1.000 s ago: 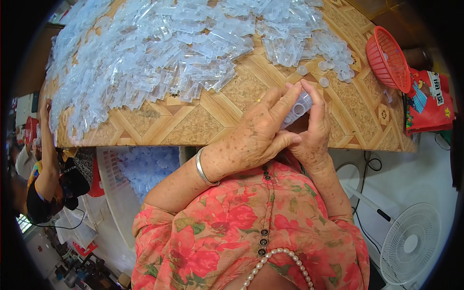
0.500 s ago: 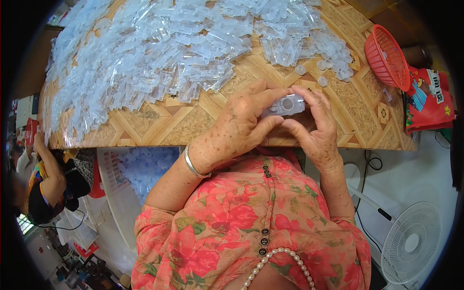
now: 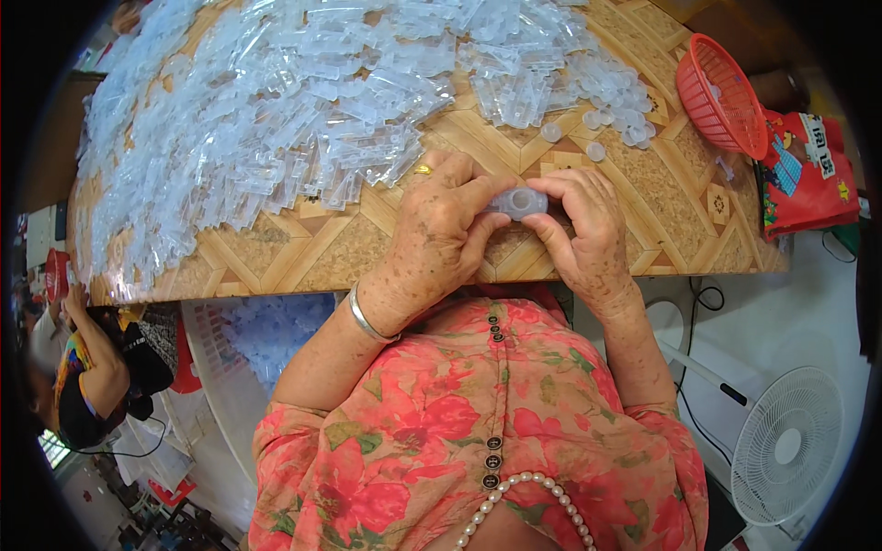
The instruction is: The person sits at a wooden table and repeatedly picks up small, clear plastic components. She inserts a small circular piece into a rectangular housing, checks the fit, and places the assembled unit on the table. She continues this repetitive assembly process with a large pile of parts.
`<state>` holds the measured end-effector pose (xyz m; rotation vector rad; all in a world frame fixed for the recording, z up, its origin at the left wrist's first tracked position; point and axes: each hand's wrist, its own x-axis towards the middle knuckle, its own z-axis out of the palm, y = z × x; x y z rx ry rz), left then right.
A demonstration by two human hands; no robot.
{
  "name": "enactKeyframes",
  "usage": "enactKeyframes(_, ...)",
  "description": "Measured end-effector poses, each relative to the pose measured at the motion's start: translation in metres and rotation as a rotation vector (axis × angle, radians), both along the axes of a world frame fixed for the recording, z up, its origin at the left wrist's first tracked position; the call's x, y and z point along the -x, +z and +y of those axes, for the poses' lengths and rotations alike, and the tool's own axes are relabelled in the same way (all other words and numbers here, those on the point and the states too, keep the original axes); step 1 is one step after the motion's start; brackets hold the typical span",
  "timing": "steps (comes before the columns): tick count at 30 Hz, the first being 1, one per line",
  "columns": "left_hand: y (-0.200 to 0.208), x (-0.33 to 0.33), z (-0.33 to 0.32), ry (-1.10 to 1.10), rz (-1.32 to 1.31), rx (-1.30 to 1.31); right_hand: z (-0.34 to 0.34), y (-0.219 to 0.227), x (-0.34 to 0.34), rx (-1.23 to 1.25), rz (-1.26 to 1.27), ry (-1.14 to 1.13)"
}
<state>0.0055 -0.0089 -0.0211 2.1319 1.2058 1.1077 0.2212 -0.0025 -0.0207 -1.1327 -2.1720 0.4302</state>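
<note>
Between both hands I hold a small translucent plastic case (image 3: 521, 203) with a round opening in its face, just above the near part of the table. My left hand (image 3: 441, 225) pinches its left end between thumb and fingers; a ring and a silver bangle are on that hand and wrist. The right end sits between the thumb and fingertips of my right hand (image 3: 588, 230). Beyond my hands lies a large pile of clear plastic pieces (image 3: 312, 101). Small round clear discs (image 3: 625, 115) are heaped to its right, with a few lying loose nearer my hands.
A red plastic basket (image 3: 726, 96) tilts at the table's right, beside a red printed bag (image 3: 804, 174). A white fan (image 3: 787, 447) stands below right. Under the table's left side is a white crate (image 3: 216, 354) of clear pieces. Another person (image 3: 87, 367) sits at far left.
The plastic case has moved slightly left in my hands and turned more level. My right fingers have shifted at its right end, and the whole view has moved a little.
</note>
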Motion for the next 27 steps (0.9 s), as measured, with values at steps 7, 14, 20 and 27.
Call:
enactKeyframes(7,0.000,-0.001,-0.004,0.002,-0.031,0.074,0.016,0.009,-0.021,-0.019,-0.001,-0.226)
enactKeyframes(14,-0.003,0.000,-0.007,0.019,-0.065,0.041,0.025,-0.001,-0.036,-0.008,-0.176,-0.267)
enactKeyframes(20,-0.005,0.000,-0.010,0.027,-0.064,0.048,-0.002,0.017,-0.013,0.168,0.188,-0.185)
enactKeyframes(27,-0.005,-0.005,-0.007,0.032,-0.078,0.007,-0.015,0.012,0.010,-0.026,0.096,-0.083)
